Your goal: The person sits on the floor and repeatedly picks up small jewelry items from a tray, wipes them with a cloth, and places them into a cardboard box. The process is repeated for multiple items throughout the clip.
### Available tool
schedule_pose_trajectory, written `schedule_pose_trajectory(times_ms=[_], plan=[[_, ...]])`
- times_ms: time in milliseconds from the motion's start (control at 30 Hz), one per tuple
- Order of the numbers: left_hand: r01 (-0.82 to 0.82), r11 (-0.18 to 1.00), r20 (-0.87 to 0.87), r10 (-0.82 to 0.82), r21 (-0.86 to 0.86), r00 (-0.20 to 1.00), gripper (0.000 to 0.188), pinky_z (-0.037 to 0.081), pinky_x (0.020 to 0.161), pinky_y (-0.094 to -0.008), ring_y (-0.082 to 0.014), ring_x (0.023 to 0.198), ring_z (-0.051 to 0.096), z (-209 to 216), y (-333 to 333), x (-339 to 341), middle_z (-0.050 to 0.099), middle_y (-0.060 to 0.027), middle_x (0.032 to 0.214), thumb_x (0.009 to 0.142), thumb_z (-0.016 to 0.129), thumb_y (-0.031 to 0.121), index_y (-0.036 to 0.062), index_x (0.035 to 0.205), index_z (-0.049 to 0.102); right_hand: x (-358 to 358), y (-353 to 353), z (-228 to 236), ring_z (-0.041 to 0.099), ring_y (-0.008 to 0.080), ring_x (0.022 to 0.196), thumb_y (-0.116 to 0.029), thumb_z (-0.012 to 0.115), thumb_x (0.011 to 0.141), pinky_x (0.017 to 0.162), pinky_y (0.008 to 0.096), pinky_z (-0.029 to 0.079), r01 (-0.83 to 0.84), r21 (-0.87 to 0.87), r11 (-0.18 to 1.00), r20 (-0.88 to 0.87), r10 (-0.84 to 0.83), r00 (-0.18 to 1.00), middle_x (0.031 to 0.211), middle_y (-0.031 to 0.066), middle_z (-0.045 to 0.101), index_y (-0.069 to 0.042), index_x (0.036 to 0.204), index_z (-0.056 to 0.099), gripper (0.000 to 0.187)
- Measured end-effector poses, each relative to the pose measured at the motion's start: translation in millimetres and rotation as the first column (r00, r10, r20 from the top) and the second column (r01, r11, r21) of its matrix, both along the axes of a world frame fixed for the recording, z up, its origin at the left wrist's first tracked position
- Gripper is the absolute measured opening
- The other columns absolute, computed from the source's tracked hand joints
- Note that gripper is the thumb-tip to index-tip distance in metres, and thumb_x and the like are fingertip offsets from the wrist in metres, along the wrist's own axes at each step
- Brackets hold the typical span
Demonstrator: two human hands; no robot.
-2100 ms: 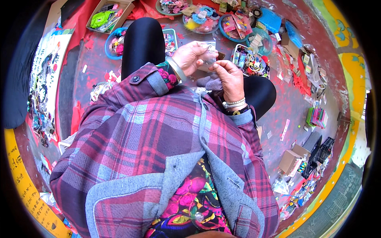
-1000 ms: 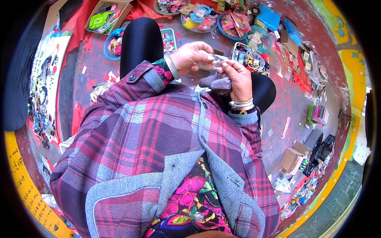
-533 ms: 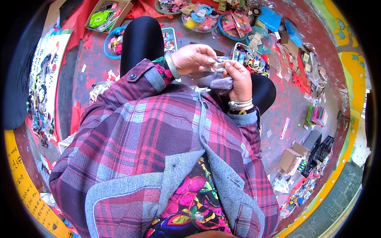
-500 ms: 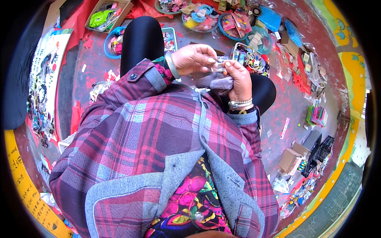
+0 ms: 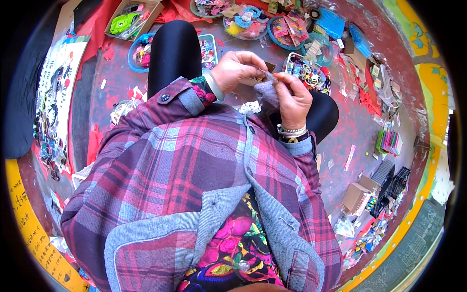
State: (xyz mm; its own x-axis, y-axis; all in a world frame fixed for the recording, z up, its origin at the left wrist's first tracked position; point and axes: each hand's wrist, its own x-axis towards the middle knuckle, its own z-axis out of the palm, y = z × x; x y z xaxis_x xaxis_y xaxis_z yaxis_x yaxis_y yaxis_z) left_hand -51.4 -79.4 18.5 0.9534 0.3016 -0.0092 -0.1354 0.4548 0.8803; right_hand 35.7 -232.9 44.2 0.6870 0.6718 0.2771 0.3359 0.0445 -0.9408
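Both hands meet above my lap, fingertips almost touching. My right hand [image 5: 293, 101] pinches a fuzzy purple-grey fabric piece [image 5: 266, 91], which hangs beneath the fingertips; its exact kind does not show. Across from it, my left hand [image 5: 236, 72] is closed in a pinch at the thin, pale upper end of that piece. What lies between the left fingertips is too small to make out. On my lap below the hands sits a white, dark-spotted bunched thing [image 5: 250, 107]. Just behind the fingers is part of a small brown box [image 5: 268, 67].
Beyond my knees stand a white basket of hair ties [image 5: 305, 73], a blue basin [image 5: 130, 57], and several round basins of accessories. An open carton [image 5: 154, 10] holds a green item. Stacked colourful baskets [image 5: 388, 143] and cardboard boxes [image 5: 354, 197] lie to the right.
The fuzzy piece has come up nearer the fingertips. The clear plastic seen between the hands no longer shows plainly. The white spotted thing on my lap has come into sight.
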Motion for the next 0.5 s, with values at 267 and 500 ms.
schedule_pose_trajectory(times_ms=[267,500], plan=[[-0.065,0.993,0.356,0.027,0.097,0.934,0.017,0.042,0.089,-0.0310,-0.0195,0.101,0.052,6.3,1.9,-3.4,0.052,-0.0091,0.103,0.077,0.052,-0.007,0.0028,0.091,0.054,-0.6,-1.8,13.2,0.056,0.0130,0.072,0.011,0.061,0.069,0.061,0.0214,0.044,-0.122,0.127,0.984,0.391,0.063,0.918,0.092,0.0083,0.056,-0.005,0.088,0.066,0.025],[-0.135,0.987,0.346,0.097,0.088,0.933,0.030,0.041,0.090,-0.0316,-0.0199,0.104,0.051,24.3,-3.8,-8.2,0.047,-0.0094,0.110,0.076,0.052,-0.008,0.0041,0.102,0.048,-4.5,-5.3,15.3,0.057,0.0122,0.073,0.012,0.060,0.069,0.060,0.0206,0.045,-0.120,0.131,0.984,0.348,0.068,0.935,0.097,0.0080,0.055,-0.005,0.088,0.066,0.026]])
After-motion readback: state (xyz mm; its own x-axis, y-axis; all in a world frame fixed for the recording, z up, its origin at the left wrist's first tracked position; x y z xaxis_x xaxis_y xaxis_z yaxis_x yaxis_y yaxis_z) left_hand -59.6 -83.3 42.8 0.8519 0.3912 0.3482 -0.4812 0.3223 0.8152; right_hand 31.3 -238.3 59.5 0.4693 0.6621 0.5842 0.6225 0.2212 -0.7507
